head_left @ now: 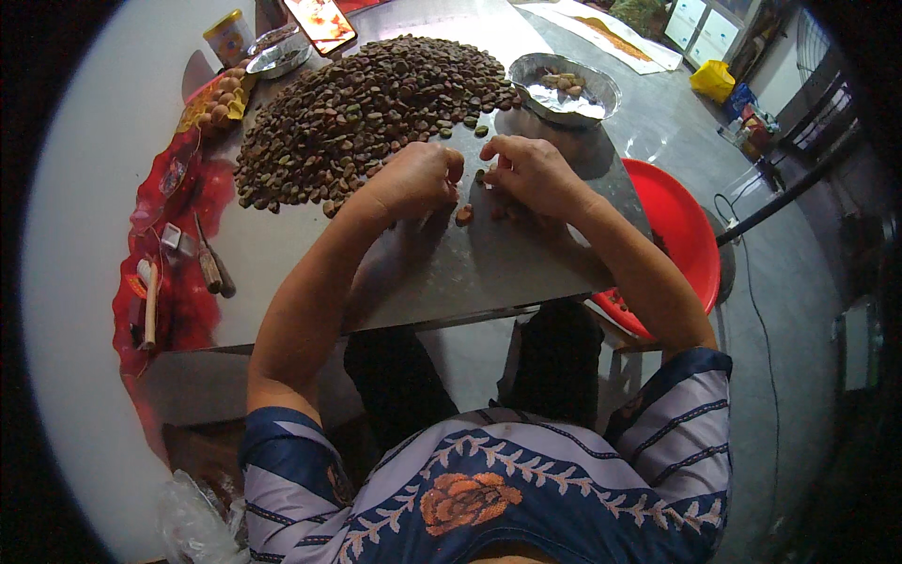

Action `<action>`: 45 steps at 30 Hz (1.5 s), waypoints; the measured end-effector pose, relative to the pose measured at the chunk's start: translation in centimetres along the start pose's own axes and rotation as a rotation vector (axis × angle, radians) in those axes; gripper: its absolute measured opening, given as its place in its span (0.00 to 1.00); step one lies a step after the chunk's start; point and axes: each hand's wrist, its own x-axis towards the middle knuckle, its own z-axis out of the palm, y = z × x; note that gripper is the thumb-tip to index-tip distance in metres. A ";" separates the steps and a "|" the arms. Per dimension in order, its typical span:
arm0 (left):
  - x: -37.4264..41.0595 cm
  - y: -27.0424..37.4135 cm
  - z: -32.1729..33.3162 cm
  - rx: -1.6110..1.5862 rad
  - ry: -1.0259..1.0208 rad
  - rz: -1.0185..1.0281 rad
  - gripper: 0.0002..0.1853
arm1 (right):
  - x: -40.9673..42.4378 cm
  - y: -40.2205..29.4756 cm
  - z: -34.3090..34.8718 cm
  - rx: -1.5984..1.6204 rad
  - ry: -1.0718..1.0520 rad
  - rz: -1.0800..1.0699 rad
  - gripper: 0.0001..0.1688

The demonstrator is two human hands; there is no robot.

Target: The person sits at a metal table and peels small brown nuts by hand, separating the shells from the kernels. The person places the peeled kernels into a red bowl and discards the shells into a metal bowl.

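A broad heap of brown and greenish dried beans (pixel 380 92) covers the back left of a metal-topped table (pixel 296 275). My left hand (pixel 423 176) is at the heap's near right edge, its fingers curled; whether it holds a bean cannot be made out. Facing it on the right is my right hand (pixel 525 169), thumb and forefinger bent, with a small dark green piece (pixel 480 176) by the fingertips. Between and just below the hands lies a single reddish-brown bean (pixel 464 214). Small reddish bits lie in shadow under my right hand.
A foil tray (pixel 599 88) with some pieces stands behind my right hand. A red basin (pixel 680 225) sits beyond the table's right edge. At left are eggs (pixel 224 99), a red plastic cover (pixel 176 282) and a wooden-handled tool (pixel 209 268). A lit phone (pixel 323 27) stands at the back.
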 end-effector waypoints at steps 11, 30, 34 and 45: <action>-0.2 0.3 0.2 0.085 0.000 0.058 0.09 | 0.3 0.2 0.6 -0.193 -0.033 -0.023 0.11; 0.0 0.2 -0.2 -0.268 -0.001 0.083 0.08 | 0.0 0.5 0.4 -0.155 0.082 -0.026 0.09; 0.2 0.1 -0.2 -0.329 -0.085 0.111 0.09 | -0.1 0.2 0.1 -0.173 0.071 -0.012 0.09; -0.6 1.2 0.2 -0.050 -0.114 0.119 0.10 | -0.4 0.2 -0.8 -0.159 -0.040 0.055 0.10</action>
